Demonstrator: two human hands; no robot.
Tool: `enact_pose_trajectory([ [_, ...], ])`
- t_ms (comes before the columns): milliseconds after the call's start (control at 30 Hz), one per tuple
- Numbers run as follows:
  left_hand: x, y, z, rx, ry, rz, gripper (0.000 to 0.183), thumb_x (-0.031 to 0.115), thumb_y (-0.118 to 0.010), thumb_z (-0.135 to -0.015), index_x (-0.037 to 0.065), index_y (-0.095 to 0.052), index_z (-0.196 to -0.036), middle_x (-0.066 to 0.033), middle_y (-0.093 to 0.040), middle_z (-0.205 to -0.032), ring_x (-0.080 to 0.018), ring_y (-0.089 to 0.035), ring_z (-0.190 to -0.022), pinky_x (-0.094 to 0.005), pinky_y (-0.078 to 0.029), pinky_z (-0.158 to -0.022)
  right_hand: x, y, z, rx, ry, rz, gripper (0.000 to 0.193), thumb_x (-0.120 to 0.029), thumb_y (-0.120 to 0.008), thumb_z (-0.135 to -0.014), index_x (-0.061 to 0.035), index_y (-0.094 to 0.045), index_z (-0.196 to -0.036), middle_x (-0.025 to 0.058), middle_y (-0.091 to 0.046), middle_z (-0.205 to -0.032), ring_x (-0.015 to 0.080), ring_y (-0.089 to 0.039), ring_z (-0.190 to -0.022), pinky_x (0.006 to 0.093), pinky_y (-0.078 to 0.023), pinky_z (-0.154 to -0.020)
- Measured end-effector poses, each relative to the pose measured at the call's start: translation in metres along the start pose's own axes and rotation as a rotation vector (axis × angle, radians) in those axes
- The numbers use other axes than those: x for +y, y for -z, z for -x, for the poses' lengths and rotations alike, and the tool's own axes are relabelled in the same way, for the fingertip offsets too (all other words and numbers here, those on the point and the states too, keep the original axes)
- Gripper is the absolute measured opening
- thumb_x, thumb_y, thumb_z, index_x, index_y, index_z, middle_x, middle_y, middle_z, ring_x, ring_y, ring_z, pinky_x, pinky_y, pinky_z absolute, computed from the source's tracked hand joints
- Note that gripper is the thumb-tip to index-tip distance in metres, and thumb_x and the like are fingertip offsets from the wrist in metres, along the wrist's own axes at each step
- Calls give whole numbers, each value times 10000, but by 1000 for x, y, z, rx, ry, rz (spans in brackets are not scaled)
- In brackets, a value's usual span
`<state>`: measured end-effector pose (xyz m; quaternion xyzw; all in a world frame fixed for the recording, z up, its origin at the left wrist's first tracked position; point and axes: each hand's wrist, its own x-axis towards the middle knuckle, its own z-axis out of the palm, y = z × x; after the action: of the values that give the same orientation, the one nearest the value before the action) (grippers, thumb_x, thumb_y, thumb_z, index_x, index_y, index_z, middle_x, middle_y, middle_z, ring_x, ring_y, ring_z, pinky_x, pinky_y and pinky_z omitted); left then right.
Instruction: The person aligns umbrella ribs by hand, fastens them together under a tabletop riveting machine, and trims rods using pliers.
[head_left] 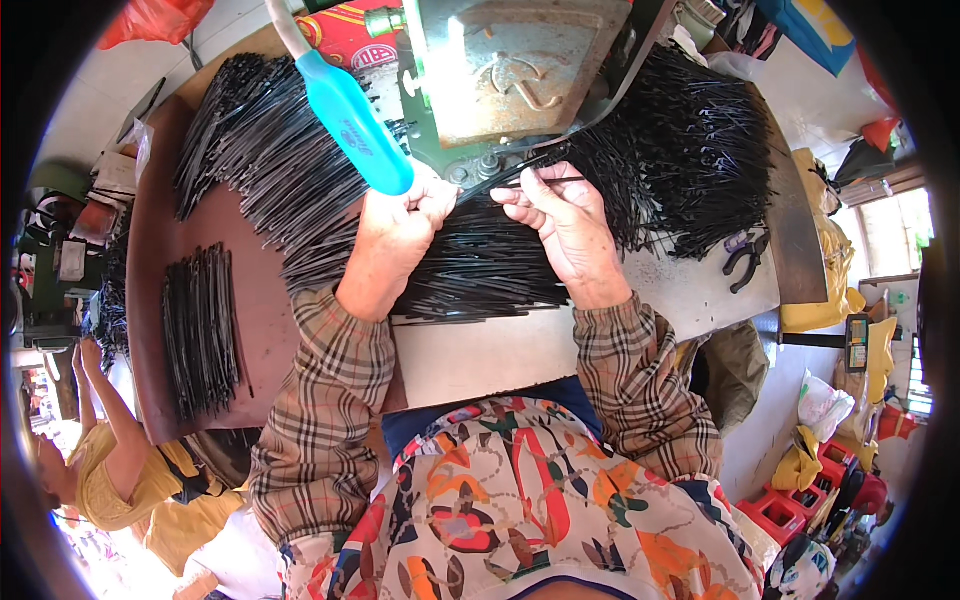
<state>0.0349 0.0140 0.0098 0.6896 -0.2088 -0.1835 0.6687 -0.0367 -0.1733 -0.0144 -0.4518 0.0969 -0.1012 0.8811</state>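
The left hand [395, 225] is closed around the lower end of a blue lever handle [350, 125] on a green metal press [520, 70], while the right hand [560, 215] pinches one thin black rod [545, 181] between its fingers, its tip pointing in under the machine's base. Heaps of the same black rods [480, 265] cover the brown surface [265, 330], with a separate neat bundle [200, 330] at the far left. The fingertips sit very near the press, so a pull on the lever could catch them, and the slim rod could slip askew. The working point beneath the press is hidden, and the handle's top is cut off.
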Motion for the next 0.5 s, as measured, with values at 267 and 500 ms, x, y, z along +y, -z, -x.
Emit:
enact_pose_trajectory([
  [267, -11, -3, -7, 108, -127, -186, 97, 94, -637, -890, 1, -657, -871, 69, -503, -730, -17, -391, -633, -182, -303, -546, -1, -4, -1, 50, 9, 15, 126, -86, -611, -934, 1, -524, -960, 182, -671, -877, 244, -704, -831, 276, -588, -697],
  [500, 4, 0, -16, 70, -87, -73, 44, 31, -650, -838, -13, -643, -835, 10, -602, -760, -57, -507, -681, -215, -410, -622, 0, -2, -17, 72, 26, -30, 92, -42, -632, -905, 13, -559, -915, 168, -668, -891, 239, -700, -813, 287, -594, -708],
])
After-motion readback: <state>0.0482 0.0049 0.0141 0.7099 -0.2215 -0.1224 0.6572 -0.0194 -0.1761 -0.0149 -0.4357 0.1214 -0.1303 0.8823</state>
